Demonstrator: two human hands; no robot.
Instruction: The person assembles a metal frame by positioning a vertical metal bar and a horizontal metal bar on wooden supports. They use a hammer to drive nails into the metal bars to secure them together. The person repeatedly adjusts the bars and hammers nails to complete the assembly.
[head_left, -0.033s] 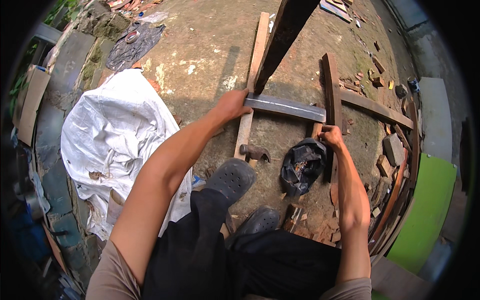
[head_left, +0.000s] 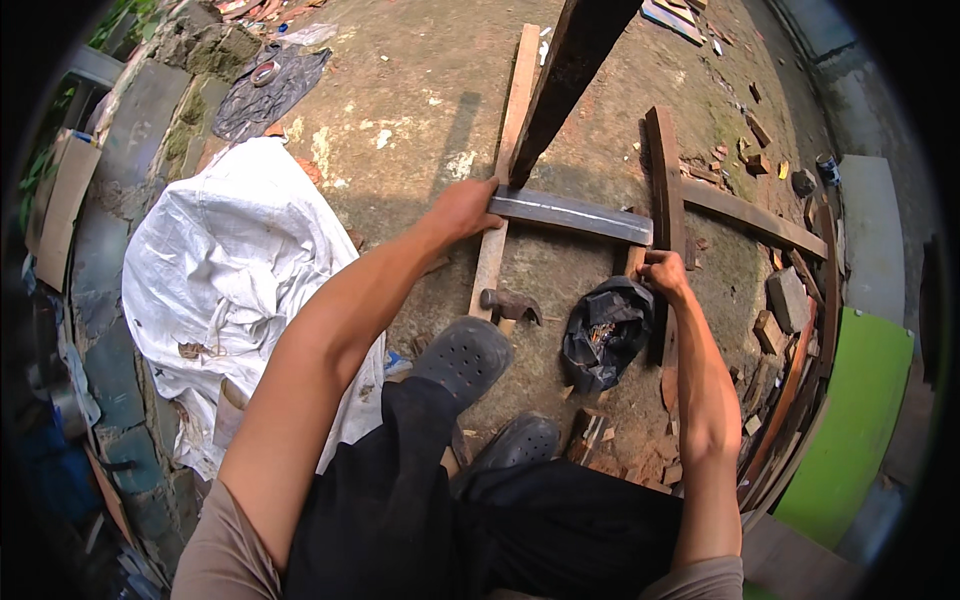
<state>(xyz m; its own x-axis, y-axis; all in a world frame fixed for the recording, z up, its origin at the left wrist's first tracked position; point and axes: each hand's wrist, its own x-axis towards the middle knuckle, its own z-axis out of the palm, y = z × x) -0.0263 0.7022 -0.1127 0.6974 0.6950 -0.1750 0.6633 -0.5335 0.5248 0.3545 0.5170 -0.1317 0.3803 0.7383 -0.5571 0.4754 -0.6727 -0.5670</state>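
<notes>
Nothing has visibly moved since the earlier frame. Your left hand [head_left: 468,208], beyond the hammer [head_left: 512,304] and to its left, has thumb and fingers clamped on the left end of the gray bar [head_left: 575,215]. Your right hand [head_left: 662,272], to the hammer's right, has its fingers curled together by a short block [head_left: 636,261] and the black bag [head_left: 600,374]; which of them they grip, I cannot tell. If that hand isn't bracing the bar, its right end could well swing out of line, and a knuckle catching the bag might spill the small bits inside. Your bar lies just beyond the hammer, its long axis running left to right, the right end slanting slightly toward you. Beyond the hammer rises a dark post [head_left: 565,90]; a pale strip [head_left: 489,262] runs away from it, and a white sack [head_left: 230,225] lies to its left.
</notes>
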